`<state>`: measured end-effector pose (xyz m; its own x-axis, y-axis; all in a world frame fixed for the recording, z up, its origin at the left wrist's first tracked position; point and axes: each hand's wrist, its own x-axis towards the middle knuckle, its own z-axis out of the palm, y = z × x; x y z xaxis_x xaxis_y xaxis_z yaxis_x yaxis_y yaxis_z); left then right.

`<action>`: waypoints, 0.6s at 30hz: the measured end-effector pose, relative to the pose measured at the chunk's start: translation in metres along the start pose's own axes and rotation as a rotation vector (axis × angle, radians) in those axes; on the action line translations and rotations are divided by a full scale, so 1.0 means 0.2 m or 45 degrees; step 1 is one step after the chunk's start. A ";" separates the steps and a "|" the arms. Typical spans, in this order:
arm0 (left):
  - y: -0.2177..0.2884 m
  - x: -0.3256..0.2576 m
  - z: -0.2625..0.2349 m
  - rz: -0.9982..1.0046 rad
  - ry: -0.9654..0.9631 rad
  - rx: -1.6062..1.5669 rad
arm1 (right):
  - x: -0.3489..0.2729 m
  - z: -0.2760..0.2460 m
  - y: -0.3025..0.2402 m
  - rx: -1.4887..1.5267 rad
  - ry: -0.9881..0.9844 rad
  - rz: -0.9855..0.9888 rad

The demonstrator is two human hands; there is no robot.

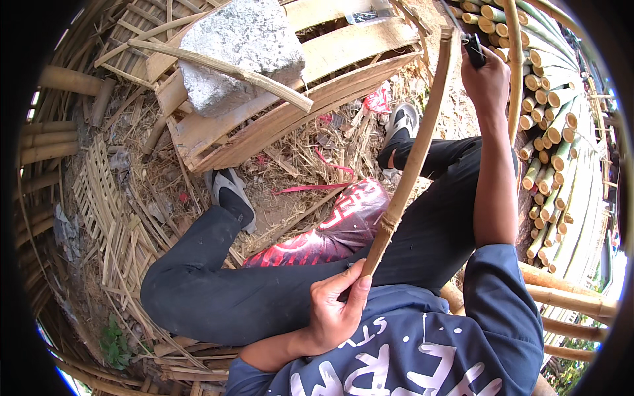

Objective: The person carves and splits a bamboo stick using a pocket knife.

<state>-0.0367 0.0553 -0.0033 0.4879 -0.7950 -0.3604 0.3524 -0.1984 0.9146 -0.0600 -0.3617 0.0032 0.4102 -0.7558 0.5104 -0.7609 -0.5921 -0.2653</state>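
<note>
**A:** What does the head camera show?

**B:** A seated person in dark trousers holds a long, pale, split bamboo strip (415,155) slanting across the lap. The left hand (337,309) pinches its lower end, thumb pressed over curled fingers. The right hand (487,79), arm stretched out, closes its fingers around a dark-handled knife (473,47) at the strip's upper end.

**B:** The blade itself is too small to make out.

**A:** How would the cut go well?

**B:** I judge that the left-hand pinch should stay firm and behind the blade, keeping the strip steady while the knife follows the grain away from the body.

**A:** What lies around the fingers?

**B:** Just beyond the right-hand fingers stands a stack of cut green-and-tan bamboo poles (553,132), very near, so there is little room on that side. Ahead of the left-hand fingers a red-and-white woven sack (330,231) lies between the knees. Farther on, a grey concrete block (238,49) rests on a slatted bamboo frame (310,99). The straw-littered ground between the feet is the most open space.
</note>
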 end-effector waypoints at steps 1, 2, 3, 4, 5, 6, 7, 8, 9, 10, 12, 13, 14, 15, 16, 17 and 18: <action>0.01 0.01 0.00 -0.067 0.033 -0.072 | -0.01 0.00 0.04 0.223 0.014 0.053; 0.01 0.02 0.00 -0.083 0.066 -0.095 | -0.02 0.01 0.07 0.284 0.045 0.062; 0.02 0.03 -0.01 -0.113 0.053 -0.140 | -0.04 0.01 0.05 0.289 0.041 0.060; 0.03 0.03 -0.01 -0.113 0.057 -0.174 | -0.07 0.01 0.03 0.367 -0.024 0.049; 0.03 0.03 0.00 -0.114 0.060 -0.206 | -0.10 0.01 0.00 0.444 -0.089 0.039; 0.03 0.03 -0.01 -0.118 0.053 -0.208 | -0.13 -0.01 -0.06 0.478 -0.183 0.010; 0.03 0.04 -0.01 -0.121 0.066 -0.223 | -0.16 -0.01 -0.10 0.402 -0.264 -0.014; 0.02 0.05 -0.02 -0.124 0.079 -0.238 | -0.19 0.00 -0.12 0.460 -0.295 -0.120; 0.03 0.06 -0.02 -0.123 0.075 -0.237 | -0.22 0.00 -0.14 0.515 -0.323 -0.229; 0.03 0.07 -0.02 -0.132 0.088 -0.246 | -0.24 -0.01 -0.18 0.526 -0.363 -0.307; 0.02 0.08 -0.02 -0.145 0.106 -0.269 | -0.26 -0.05 -0.24 0.547 -0.462 -0.502; 0.01 0.09 -0.01 -0.147 0.109 -0.266 | -0.29 -0.05 -0.28 0.528 -0.457 -0.568; 0.00 0.09 -0.01 -0.159 0.108 -0.257 | -0.30 -0.05 -0.30 0.503 -0.552 -0.576; -0.01 0.09 -0.01 -0.173 0.105 -0.248 | -0.32 -0.06 -0.31 0.476 -0.648 -0.581; -0.01 0.10 -0.02 -0.177 0.107 -0.244 | -0.34 -0.06 -0.33 0.489 -0.720 -0.563; 0.00 0.11 -0.03 -0.179 0.125 -0.228 | -0.36 -0.06 -0.35 0.388 -0.775 -0.608; 0.00 0.12 -0.04 -0.179 0.140 -0.212 | -0.37 -0.06 -0.36 0.398 -0.807 -0.622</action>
<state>-0.0185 0.0400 -0.0132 0.5057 -0.6970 -0.5083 0.5453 -0.1983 0.8145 -0.0428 -0.2597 -0.0057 0.9299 -0.3548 0.0973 -0.2910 -0.8712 -0.3954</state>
